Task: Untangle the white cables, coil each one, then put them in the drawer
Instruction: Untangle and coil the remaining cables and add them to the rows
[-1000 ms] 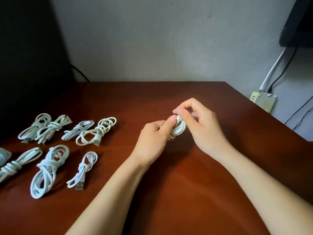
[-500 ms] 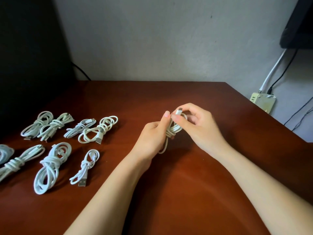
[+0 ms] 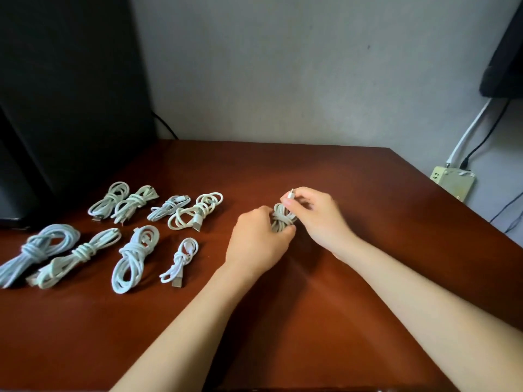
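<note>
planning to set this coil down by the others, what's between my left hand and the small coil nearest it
Nothing: in the head view the stretch of table between the left hand and the small coil is bare brown wood.

Table [image 3: 311, 171] reddish-brown; coiled cables [image 3: 133, 256] on its left white, some bluish; cable coil [image 3: 281, 217] over its centre cream-white; wall [image 3: 283, 66] behind it pale grey; panel [image 3: 65, 94] at its far-left black; power strip [image 3: 452, 182] off its right edge yellowish.
</note>
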`<control>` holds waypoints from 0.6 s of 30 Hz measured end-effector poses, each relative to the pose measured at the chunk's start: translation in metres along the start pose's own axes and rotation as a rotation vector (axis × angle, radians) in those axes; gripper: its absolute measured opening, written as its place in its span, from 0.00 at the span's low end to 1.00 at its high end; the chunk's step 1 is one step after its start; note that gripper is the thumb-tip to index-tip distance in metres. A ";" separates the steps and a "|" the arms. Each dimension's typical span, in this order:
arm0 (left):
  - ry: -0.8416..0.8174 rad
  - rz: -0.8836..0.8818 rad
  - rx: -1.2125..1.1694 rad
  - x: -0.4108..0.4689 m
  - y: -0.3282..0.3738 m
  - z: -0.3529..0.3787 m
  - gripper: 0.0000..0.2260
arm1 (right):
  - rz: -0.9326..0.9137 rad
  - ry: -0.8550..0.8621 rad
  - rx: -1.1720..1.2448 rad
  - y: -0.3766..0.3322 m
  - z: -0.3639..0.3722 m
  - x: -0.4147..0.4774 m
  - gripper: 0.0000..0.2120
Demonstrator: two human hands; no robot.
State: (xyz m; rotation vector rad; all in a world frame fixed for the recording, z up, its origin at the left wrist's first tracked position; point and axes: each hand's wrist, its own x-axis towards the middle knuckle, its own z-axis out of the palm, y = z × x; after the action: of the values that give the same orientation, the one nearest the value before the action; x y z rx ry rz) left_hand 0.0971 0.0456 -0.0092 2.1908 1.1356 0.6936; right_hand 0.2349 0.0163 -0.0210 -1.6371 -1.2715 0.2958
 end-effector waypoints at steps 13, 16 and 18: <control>0.185 -0.058 0.359 0.013 -0.024 -0.039 0.12 | 0.025 -0.084 -0.110 -0.036 0.067 0.022 0.07; 0.197 -0.069 0.424 0.014 -0.026 -0.038 0.11 | 0.069 -0.142 -0.109 -0.035 0.072 0.019 0.12; 0.208 -0.052 0.461 0.015 -0.028 -0.038 0.10 | 0.098 -0.220 -0.128 -0.035 0.069 0.015 0.19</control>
State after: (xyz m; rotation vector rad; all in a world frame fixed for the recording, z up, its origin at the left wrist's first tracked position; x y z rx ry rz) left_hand 0.0642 0.0814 0.0011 2.4953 1.5831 0.7031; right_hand 0.1733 0.0651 -0.0200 -1.8178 -1.4000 0.4733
